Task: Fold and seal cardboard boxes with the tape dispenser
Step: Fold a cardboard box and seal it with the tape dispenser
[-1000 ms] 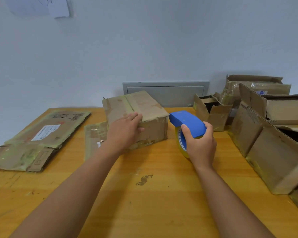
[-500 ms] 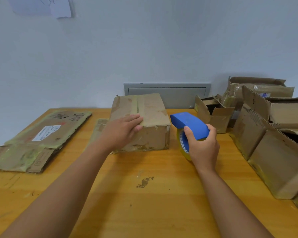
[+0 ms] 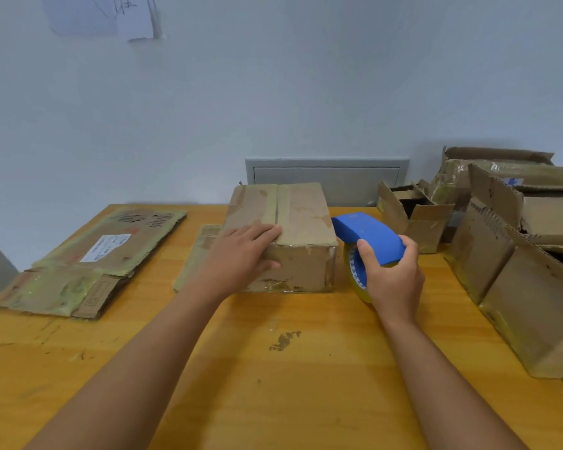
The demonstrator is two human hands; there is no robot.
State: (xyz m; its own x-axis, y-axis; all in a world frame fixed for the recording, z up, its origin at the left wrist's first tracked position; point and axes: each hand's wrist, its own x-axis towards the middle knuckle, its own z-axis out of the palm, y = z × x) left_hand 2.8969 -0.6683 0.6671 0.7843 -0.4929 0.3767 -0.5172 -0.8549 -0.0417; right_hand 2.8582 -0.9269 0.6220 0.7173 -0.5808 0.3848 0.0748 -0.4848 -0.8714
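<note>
Our left hand (image 3: pixel 241 254) lies flat-fingered on the box (image 3: pixel 293 235), while at its 3 o'clock our right hand (image 3: pixel 392 277) clamps the dispenser (image 3: pixel 368 238).

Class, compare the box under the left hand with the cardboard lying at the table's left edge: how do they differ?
The closed box stands folded up, its top flaps shut; the flattened cardboard lies collapsed flat. The left hand rests on the closed box; nothing touches the flattened cardboard. Only the flattened cardboard shows a white label. Both are worn brown cardboard with old tape.
</note>
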